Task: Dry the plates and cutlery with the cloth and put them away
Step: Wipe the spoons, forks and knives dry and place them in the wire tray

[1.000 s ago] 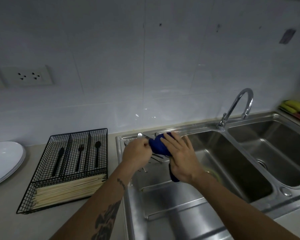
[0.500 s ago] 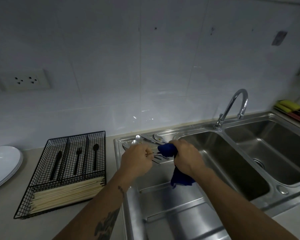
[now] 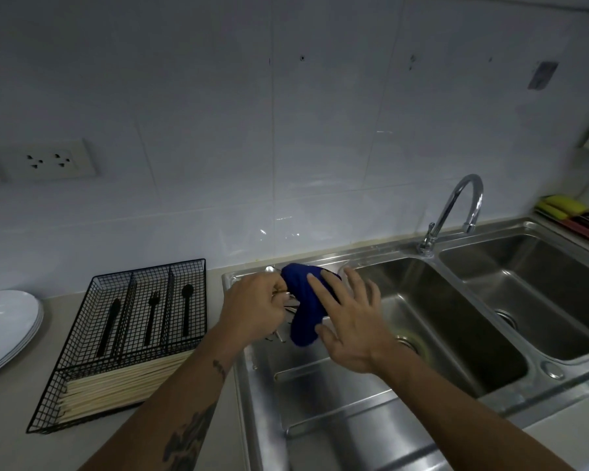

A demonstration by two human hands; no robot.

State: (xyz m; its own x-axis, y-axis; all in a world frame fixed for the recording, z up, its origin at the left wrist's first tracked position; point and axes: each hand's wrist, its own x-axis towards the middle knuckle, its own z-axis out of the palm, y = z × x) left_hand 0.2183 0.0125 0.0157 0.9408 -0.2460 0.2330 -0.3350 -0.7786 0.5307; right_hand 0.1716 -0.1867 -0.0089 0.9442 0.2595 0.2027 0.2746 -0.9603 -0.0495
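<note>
Cutlery piece (image 3: 275, 293) pinched in left hand (image 3: 254, 309), its far end wrapped in blue cloth (image 3: 305, 305) just right of those fingers; right hand (image 3: 349, 322) spread flat against cloth; wire tray (image 3: 123, 338) lies further left.

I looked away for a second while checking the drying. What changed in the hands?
The right hand opened from its grip on the blue cloth and now lies flat against it. The left hand still holds a piece of cutlery in the cloth. The wire tray is unchanged.
</note>
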